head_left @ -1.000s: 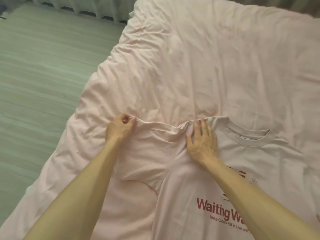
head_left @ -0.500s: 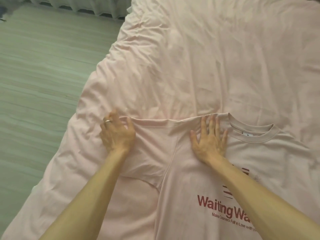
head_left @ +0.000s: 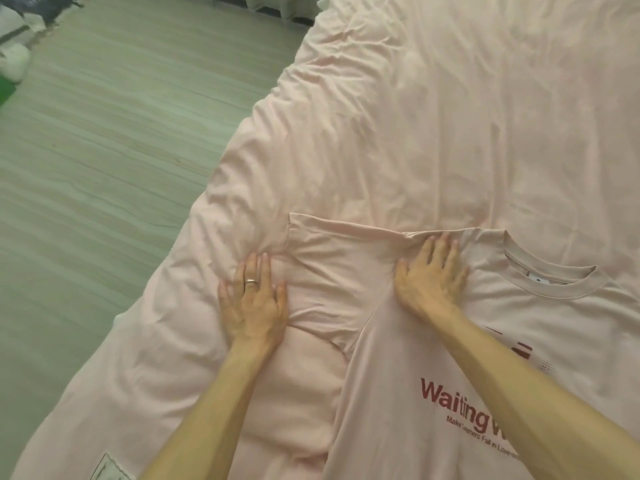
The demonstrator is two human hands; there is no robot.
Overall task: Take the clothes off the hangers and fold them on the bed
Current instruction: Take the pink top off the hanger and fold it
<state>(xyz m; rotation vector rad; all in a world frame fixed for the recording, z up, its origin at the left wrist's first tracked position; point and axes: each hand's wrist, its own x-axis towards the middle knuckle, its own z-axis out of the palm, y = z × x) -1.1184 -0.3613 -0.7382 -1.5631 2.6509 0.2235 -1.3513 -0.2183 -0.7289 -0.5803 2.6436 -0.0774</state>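
A pale pink T-shirt (head_left: 398, 368) with red "Waiting" lettering lies face up on the pink bed cover (head_left: 415, 116), collar toward the far side. Its left sleeve (head_left: 325, 258) is spread out flat toward the bed's left edge. My left hand (head_left: 254, 303), wearing a ring, lies flat with fingers apart on the lower end of that sleeve. My right hand (head_left: 431, 275) presses flat on the shirt's shoulder, just left of the collar (head_left: 554, 282). Neither hand grips any cloth. No hanger is in view.
The bed's left edge runs diagonally, with grey-green wooden floor (head_left: 104, 168) beyond it. Some white and dark items (head_left: 17, 46) sit on the floor at the far left. A pale label patch (head_left: 110, 469) shows on the cover at the bottom left.
My left hand let go of the pinched sleeve end, opened, and slid down toward me along the sleeve. The sleeve now lies flatter and wider. My right hand stayed on the shoulder.
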